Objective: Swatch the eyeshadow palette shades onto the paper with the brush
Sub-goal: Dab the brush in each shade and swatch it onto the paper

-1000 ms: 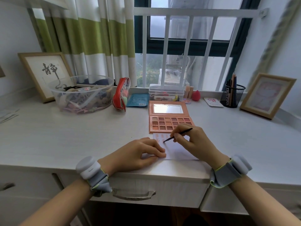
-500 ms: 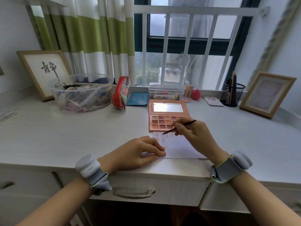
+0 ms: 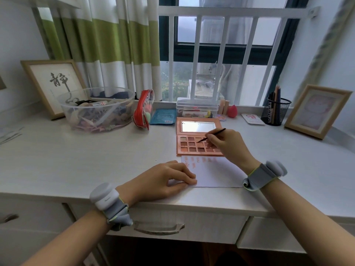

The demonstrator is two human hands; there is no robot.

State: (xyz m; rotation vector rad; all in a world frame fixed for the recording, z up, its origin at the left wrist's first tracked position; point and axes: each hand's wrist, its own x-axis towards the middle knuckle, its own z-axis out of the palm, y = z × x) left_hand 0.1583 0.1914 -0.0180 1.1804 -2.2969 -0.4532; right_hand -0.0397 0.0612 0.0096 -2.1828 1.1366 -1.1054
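White wood-grain tabletop [image 3: 96, 160], window bench.
Right hand [image 3: 228, 144] fingers pinching thin black brush [image 3: 212, 134], tip in open peach eyeshadow palette [image 3: 192, 148]; left hand [image 3: 163, 181] fingers pressed flat on white swatched paper [image 3: 215, 173] at 6 o'clock of it.

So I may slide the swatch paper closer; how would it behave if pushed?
The paper looks like one thin sheet lying flat, so probably light and floppy. The left hand presses its near-left corner, suggesting it slides easily on the smooth desk. Pushed from one edge, it may buckle.

Two picture frames [image 3: 51, 87], one palette [image 3: 198, 140], one brush [image 3: 212, 135], one paper [image 3: 213, 172]
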